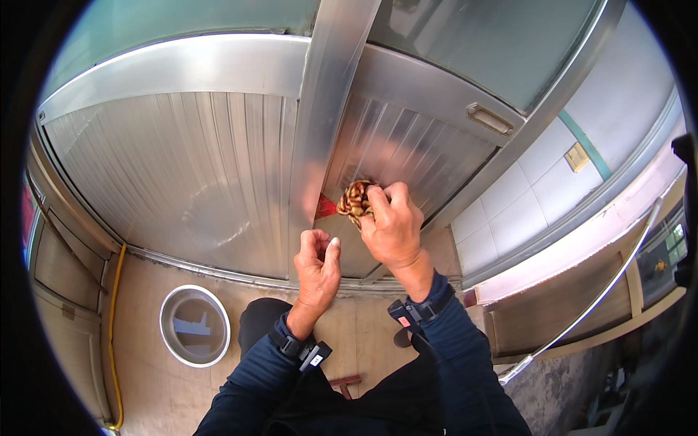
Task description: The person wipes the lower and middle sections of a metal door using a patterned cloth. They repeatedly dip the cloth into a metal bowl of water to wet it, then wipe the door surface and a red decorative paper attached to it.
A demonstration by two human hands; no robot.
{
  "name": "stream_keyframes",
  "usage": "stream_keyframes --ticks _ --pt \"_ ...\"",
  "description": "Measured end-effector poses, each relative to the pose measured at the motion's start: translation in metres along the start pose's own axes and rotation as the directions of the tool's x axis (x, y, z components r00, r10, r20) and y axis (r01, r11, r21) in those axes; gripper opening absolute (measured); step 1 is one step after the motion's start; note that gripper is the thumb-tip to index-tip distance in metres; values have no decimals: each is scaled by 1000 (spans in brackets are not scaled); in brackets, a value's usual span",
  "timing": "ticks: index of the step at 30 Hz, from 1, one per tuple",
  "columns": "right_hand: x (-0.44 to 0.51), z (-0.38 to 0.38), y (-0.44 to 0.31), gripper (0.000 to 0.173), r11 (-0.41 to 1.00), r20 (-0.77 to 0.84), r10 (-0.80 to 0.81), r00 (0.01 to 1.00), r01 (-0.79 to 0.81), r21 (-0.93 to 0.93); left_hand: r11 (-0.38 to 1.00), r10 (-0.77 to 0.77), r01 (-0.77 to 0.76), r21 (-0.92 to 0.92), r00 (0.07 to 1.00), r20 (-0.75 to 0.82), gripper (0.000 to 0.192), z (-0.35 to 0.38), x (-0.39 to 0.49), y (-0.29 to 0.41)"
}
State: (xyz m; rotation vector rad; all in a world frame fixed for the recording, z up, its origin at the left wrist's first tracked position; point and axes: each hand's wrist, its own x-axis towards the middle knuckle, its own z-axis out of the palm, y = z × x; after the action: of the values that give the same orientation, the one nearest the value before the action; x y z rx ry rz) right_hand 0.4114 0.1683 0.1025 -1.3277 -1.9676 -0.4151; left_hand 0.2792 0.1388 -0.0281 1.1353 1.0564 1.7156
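A crumpled, brown-and-yellow patterned cloth (354, 201) is bunched in my right hand (393, 220), against or just in front of the ribbed metal panel of the right sliding door (447, 150). My left hand (318, 267) hovers lower and to the left, near the foot of the upright metal door frame (319, 136). Its fingers are loosely curled, the thumb stands apart, and nothing shows in it. Just left of the cloth, a small red patch (327, 208) shows on the panel beside the frame; what it is I cannot tell.
A round basin (194, 291) of water stands on the floor at the left. Beyond it a yellow hose (113, 338) runs along the wall. Between my legs lies a reddish T-shaped tool (346, 382). A thin pale pole (589, 305) leans at the right, below a wall switch (576, 157).
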Motion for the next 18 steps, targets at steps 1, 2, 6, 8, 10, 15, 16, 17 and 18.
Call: stream_keyframes --ticks 1,2,6,8,10,15,16,17,18 --pt "7 -8 0 39 999 -33 -49 998 49 11 999 -31 31 26 999 9 16 -1 0 0" --pt "20 -19 1 40 999 -37 -48 998 48 5 1000 7 -7 28 1000 19 16 -1 0 0" --pt "86 -51 6 39 971 -294 -237 926 214 -108 999 -14 12 33 998 62 16 -1 -1 0" --pt "92 -49 -1 38 956 -306 -280 910 235 -176 999 -40 39 12 997 70 16 -1 0 -1" --pt "84 -37 -10 36 937 -192 -298 935 249 -245 996 -86 88 -27 994 70 16 0 0 -2" --pt "47 -20 -24 36 973 -9 -212 977 211 -98 991 -110 114 -70 992 63 16 -3 4 -4" --pt "48 -22 -25 38 987 77 -127 989 134 -89 986 -149 153 -67 986 71 16 -3 5 -4" --pt "51 -25 -25 37 982 -61 -182 981 179 -57 991 -120 124 -51 990 71 16 -4 5 -3" --pt "58 -28 -24 36 985 -133 -173 976 169 -44 991 -124 127 -33 989 77 16 -4 5 -2"
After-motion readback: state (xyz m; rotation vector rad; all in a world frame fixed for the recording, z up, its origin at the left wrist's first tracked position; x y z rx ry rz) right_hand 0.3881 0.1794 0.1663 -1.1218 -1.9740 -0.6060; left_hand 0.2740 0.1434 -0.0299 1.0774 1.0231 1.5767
